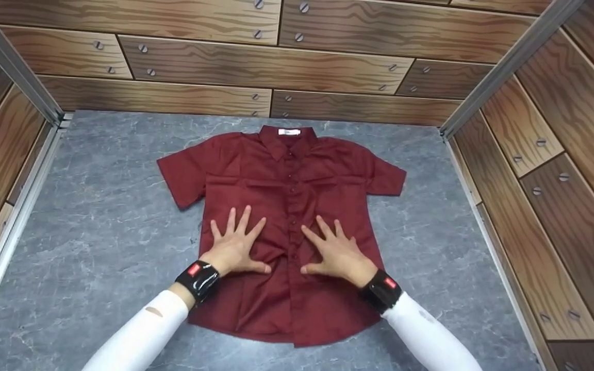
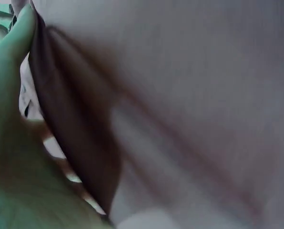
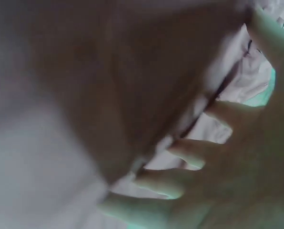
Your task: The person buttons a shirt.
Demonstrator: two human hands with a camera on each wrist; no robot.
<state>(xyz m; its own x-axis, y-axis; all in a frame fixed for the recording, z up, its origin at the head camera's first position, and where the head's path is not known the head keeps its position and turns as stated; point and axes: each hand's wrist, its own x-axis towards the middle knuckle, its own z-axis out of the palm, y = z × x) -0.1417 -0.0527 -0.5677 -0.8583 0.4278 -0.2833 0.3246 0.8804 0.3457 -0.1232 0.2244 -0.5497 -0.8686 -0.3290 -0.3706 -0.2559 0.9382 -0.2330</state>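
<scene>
A dark red short-sleeved button-up shirt point(image 1: 271, 196) lies front side up, its collar toward the back wall. On its left front panel, as seen from the head, my left hand point(image 1: 235, 250) rests with the fingers spread. My right hand point(image 1: 341, 255) lies on the other side of the button strip, its fingers also spread. Both thumbs point inward toward the buttons. Creases run through the cloth around the hands. In the left wrist view the cloth point(image 2: 189, 95) fills most of the frame, blurred. The right wrist view shows spread fingers point(image 3: 166, 183) against the folded cloth.
The shirt lies on a grey marbled tabletop point(image 1: 106, 232). Wood-patterned panels point(image 1: 199, 56) stand at the back and on both sides, joined by metal corner posts point(image 1: 503, 59). A white label point(image 1: 289, 132) shows inside the collar.
</scene>
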